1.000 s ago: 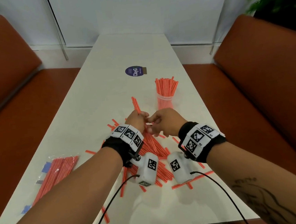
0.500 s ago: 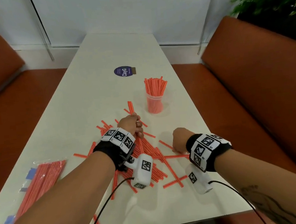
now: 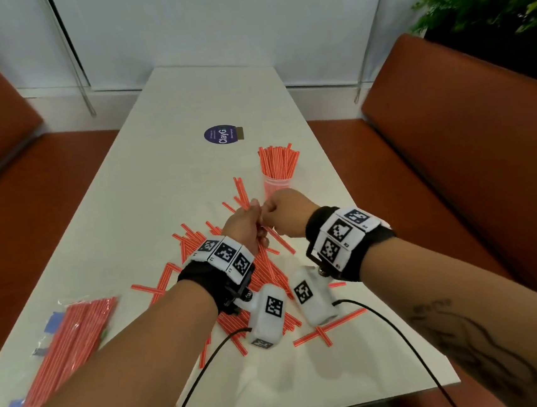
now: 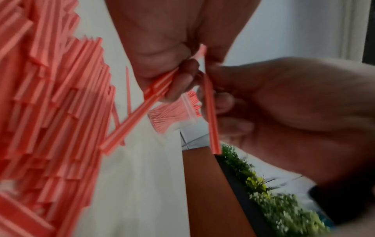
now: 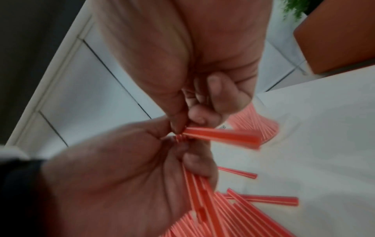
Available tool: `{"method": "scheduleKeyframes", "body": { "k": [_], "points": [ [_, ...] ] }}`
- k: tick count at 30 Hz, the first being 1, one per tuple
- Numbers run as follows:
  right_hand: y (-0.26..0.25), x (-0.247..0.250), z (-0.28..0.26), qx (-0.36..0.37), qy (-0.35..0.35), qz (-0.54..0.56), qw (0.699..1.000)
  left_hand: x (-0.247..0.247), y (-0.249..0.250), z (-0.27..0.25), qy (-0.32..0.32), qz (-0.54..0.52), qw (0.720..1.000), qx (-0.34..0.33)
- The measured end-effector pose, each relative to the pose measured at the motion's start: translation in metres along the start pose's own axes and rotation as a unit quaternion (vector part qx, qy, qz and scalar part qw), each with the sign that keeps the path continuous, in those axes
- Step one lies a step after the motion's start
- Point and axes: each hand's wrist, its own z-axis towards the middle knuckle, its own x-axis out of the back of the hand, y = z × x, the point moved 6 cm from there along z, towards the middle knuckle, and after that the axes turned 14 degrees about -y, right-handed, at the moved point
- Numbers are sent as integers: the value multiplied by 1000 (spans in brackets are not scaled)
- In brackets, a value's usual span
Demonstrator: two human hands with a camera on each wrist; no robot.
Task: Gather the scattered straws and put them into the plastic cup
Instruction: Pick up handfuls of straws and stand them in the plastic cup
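Left hand: the left hand point(image 3: 245, 227) is above the middle of the table point(image 3: 147, 182), fingers curled round a small bunch of straws point(image 3: 241, 191). Bunch sticks out past the knuckles toward the far end; lower ends run down under the palm.
Left-wrist view: thumb & fingers clamp the bunch point(image 4: 142, 105), tips angled down toward the tabletop.
Right hand: the right hand point(image 3: 286, 216) is knuckle to knuckle w/ the left, touching it. Thumb & forefinger pinch one straw point(image 4: 211, 115), which hangs down from the pinch; other fingers curled in.
Right-wrist view: blurred; the pinched ends sit right at the left hand's grip. Can't tell if that straw is already inside the left hand's grip.
Cup: clear plastic cup point(image 3: 275, 184) stands upright just beyond the right hand, toward the table's right edge, packed w/ upright straws that fan out above its rim.
Loose straws: a pile of straws point(image 3: 267, 269) lies under & behind both wrists, mid-table toward the near edge. Strays spread left of the left wrist; a crossed pair point(image 3: 325, 329) lies nearer the near right corner.
Bag: a clear bag of straws point(image 3: 68, 347) lies by the near left edge, well apart from the pile.
Sticker: round dark sticker point(image 3: 221, 135) past the cup, mid-table.
Seats: brown benches point(image 3: 470, 138) on both long sides; plant point(image 3: 497, 1) behind the right one.
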Motion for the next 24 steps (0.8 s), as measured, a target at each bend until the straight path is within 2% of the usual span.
{"method": "scheduleKeyframes", "body": {
  "k": [2, 3, 4, 7, 9, 14, 18, 21, 24],
  "points": [
    [-2, -2, 1, 35, 2, 5, 999, 11, 6, -5, 66, -48, 997, -15],
    [0, -5, -1, 45, -10, 7, 999, 15, 7, -4, 77, -104, 991, -19],
    [2, -10, -3, 52, -28, 1, 998, 19, 9, -1, 76, -178, 980, -50],
    [14, -24, -10, 70, -61, -78, 993, 33, 12, 3, 76, -258, 959, -88],
    [13, -29, -15, 96, -41, -125, 987, 41, 12, 1, 83, -265, 956, -96],
    [-5, -36, -17, 155, -4, -223, 962, 38, 6, 5, 35, -260, 961, -88],
    [-12, -34, -17, 162, 17, -250, 954, 33, 0, 5, 7, -226, 972, -61],
    [-12, -32, -14, 139, 9, -230, 963, 29, -3, 2, 2, -203, 979, -30],
    [5, -28, -16, 61, -53, -230, 970, 27, -2, 3, -28, -212, 977, -4]
  ]
}}
